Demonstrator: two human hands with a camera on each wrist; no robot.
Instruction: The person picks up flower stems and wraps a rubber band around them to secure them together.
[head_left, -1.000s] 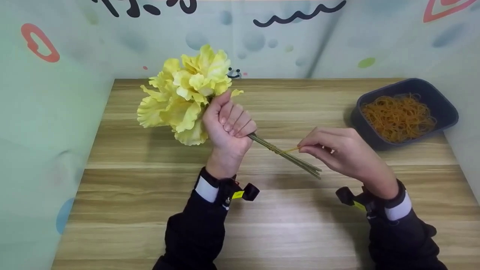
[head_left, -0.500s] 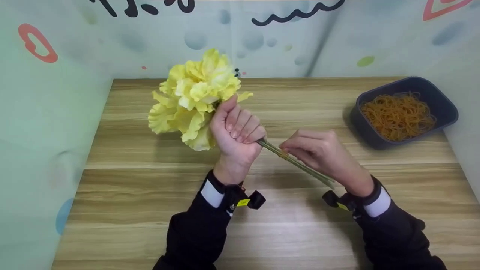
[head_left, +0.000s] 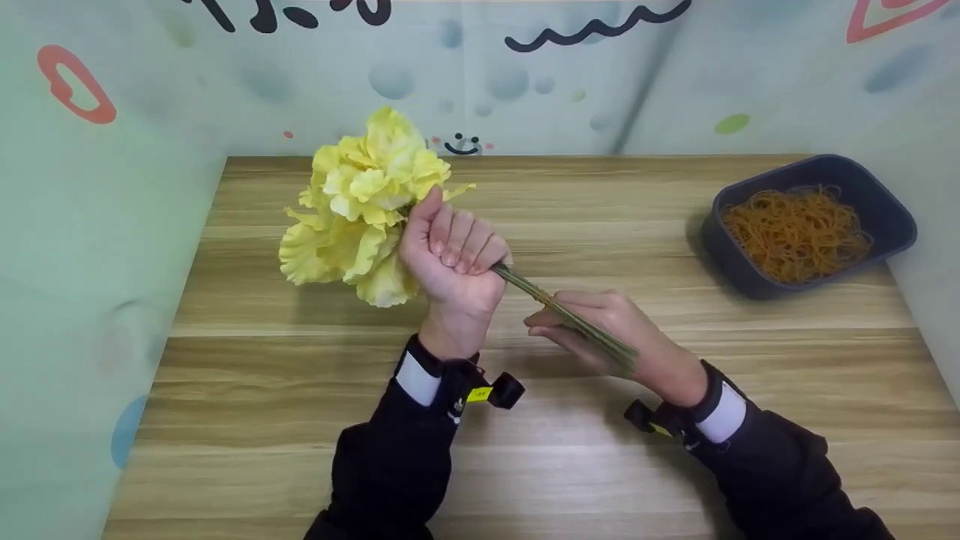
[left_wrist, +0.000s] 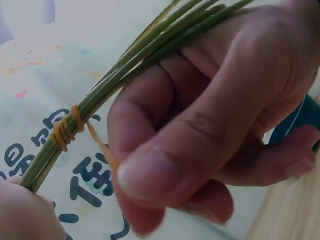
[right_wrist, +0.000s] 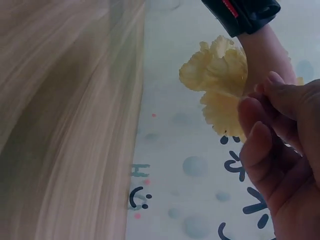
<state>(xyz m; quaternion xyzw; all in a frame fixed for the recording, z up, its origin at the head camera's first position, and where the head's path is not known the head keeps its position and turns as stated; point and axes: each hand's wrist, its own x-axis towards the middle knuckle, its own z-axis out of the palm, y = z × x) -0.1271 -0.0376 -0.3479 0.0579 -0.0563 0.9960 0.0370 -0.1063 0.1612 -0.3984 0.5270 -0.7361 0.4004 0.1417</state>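
My left hand [head_left: 457, 262] grips a bunch of yellow artificial flowers [head_left: 360, 202] by the upper stems, blooms toward the back left. Below the fist the green stems [head_left: 581, 322] slant down to the right. An orange rubber band [left_wrist: 67, 129] is wound several times round them, and one loop of it stretches out to my right hand [left_wrist: 200, 120]. The right thumb and index finger pinch that loop. In the head view the right hand lies behind the stem ends, which hide part of it.
A dark blue plastic box [head_left: 757, 277] with a heap of rubber bands [head_left: 799, 234] stands at the back right of the wooden table [head_left: 300, 450]. Printed wall panels [head_left: 525, 82] border the table at the back and both sides.
The right hand has moved left and down, from the right of the stems to behind them, carrying the rubber band's loop. The left hand and flowers shifted right, then back left.
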